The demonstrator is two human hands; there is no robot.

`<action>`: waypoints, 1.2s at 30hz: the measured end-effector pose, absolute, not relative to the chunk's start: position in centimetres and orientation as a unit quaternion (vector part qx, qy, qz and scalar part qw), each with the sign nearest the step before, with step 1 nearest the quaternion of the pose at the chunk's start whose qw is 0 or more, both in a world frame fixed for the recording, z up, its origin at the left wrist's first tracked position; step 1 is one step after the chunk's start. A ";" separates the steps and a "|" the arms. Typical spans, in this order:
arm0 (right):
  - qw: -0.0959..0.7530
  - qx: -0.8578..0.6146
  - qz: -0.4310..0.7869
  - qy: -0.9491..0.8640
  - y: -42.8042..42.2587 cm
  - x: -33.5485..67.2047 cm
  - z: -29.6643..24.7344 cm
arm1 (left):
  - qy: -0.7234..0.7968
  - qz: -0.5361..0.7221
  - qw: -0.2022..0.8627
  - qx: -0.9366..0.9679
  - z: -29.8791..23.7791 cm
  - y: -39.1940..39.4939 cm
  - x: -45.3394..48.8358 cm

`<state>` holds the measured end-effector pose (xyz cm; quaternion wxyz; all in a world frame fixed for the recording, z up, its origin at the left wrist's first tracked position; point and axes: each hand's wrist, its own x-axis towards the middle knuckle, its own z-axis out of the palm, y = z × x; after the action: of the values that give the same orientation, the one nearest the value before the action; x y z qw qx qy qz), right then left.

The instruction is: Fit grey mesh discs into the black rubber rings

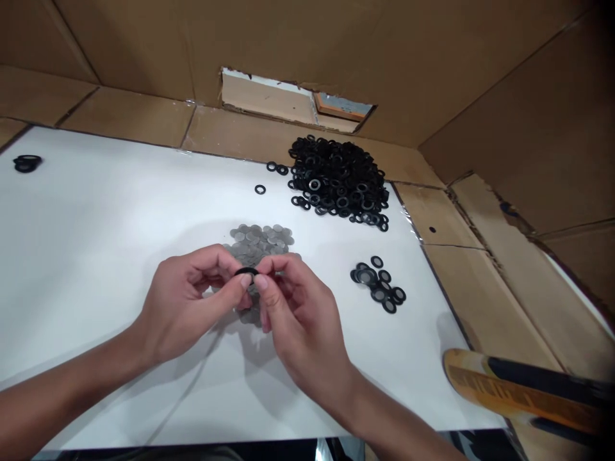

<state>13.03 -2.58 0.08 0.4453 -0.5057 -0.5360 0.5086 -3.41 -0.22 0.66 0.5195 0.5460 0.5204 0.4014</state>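
Between the thumbs and fingers of both hands is a black ring [246, 271], seen nearly edge-on. My left hand [192, 301] pinches its left side, and my right hand [300, 314] pinches its right side. Whether a disc sits inside the ring is hidden from me. Under and behind the fingers lies a pile of thin grey discs [262, 240], partly covered by both hands. To the right of my right hand is a small group of black rings with grey discs in their centres [379, 294], some overlapping.
A large heap of black rings [336, 173] stands at the back right, with a single loose ring [260, 189] beside it. A few black rings [27, 163] lie far left. Cardboard walls [298, 38] enclose the white tabletop [120, 218]. A yellow-and-black tool [519, 390] juts in from the right.
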 end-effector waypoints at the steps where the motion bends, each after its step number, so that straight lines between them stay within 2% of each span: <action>1: 0.451 -0.503 0.515 -0.528 -2.5 13.0 0.2 | 0.521 0.402 0.522 0.543 0.7 -0.2 -3.4; 9: 0.445 -0.463 0.601 -0.477 -1.8 13.5 0.8 | 0.508 0.404 0.559 0.516 0.9 -0.3 -3.2; 16: 0.387 -0.457 0.589 -0.542 -1.9 14.1 0.5 | 0.462 0.373 0.558 0.580 0.6 0.8 -4.3; 21: 0.384 -0.408 0.635 -0.531 -2.0 14.3 0.7 | 0.437 0.388 0.618 0.526 0.7 0.5 -4.1; 32: 0.446 -0.484 0.507 -0.556 -2.5 13.5 0.6 | 0.462 0.425 0.560 0.540 0.3 0.1 -3.6; 36: 0.443 -0.495 0.483 -0.570 -2.4 13.6 0.3 | 0.447 0.431 0.593 0.512 0.4 0.1 -3.6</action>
<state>13.64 -2.41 0.32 0.4430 -0.4954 -0.5703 0.4828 -3.64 0.06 0.44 0.5933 0.5116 0.4474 0.4315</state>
